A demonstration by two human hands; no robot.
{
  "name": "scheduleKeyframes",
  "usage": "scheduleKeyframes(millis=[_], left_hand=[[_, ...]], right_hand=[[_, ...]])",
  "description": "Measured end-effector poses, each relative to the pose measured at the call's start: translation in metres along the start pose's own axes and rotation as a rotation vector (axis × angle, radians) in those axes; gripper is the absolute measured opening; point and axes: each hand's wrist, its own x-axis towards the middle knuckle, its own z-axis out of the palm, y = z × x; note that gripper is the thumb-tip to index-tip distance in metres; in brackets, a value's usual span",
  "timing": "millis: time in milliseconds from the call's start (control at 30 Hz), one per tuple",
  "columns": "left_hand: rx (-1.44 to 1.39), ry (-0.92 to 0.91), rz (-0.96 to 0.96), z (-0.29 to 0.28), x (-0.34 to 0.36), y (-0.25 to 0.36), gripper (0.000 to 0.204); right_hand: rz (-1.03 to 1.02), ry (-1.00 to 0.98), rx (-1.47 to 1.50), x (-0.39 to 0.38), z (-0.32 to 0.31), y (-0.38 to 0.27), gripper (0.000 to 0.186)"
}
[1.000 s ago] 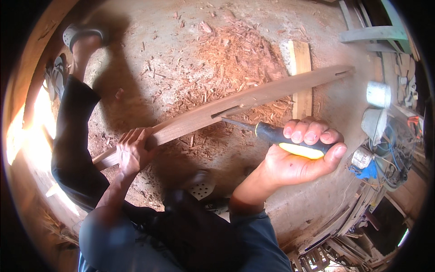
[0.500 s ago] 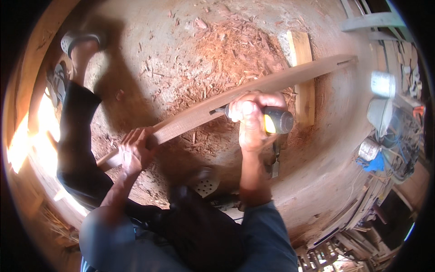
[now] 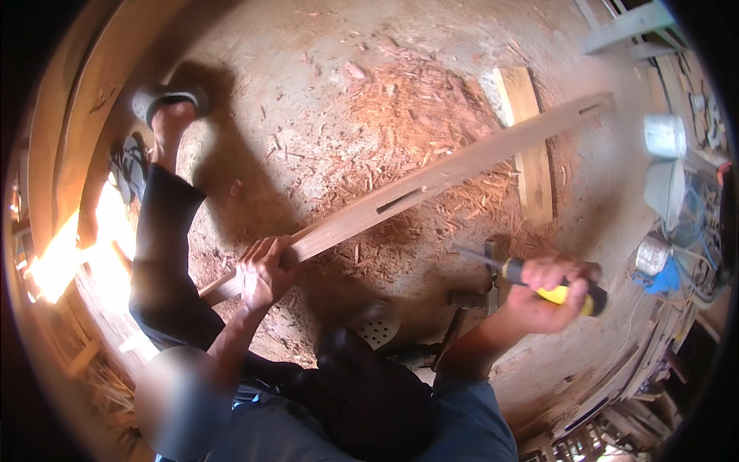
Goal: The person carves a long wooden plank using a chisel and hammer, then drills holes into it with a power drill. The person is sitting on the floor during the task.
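Left hand grasps near end of long, flat brown wooden board with narrow slots. Right hand clenched round black-and-yellow-handled tool, slim metal shaft apart from board. Board extends rightward from left hand, crossing over pale rectangular wooden block; coarse reddish shavings alongside.

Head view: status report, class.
Left hand gripping long brown wooden beam. Right hand holding black-and-yellow-handled tool, tip off beam. Reddish wood chips around; nearer narrow slot uncovered.
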Motion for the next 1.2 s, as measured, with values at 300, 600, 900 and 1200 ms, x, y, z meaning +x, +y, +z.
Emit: scheduleKeyframes(millis=[300,600,900,1200], left_hand=[[0.023,-0.005,0.027,-0.001,0.002,0.004,0.042],[0.057,-0.034,0.036,-0.004,0.002,0.003,0.046],[0.027,-0.058,-0.012,-0.009,0.003,0.008,0.049],[0.02,-0.015,0.013,-0.007,0.002,0.004,0.049]], right_hand=[[0.361,0.294,-0.066,-0.067,-0.006,0.015,0.011],[0.347,0.202,-0.116,-0.054,-0.008,0.024,0.016],[0.148,0.075,0.222,-0.017,0.021,0.032,0.025],[0.147,-0.109,0.254,0.001,0.084,0.062,0.015]])
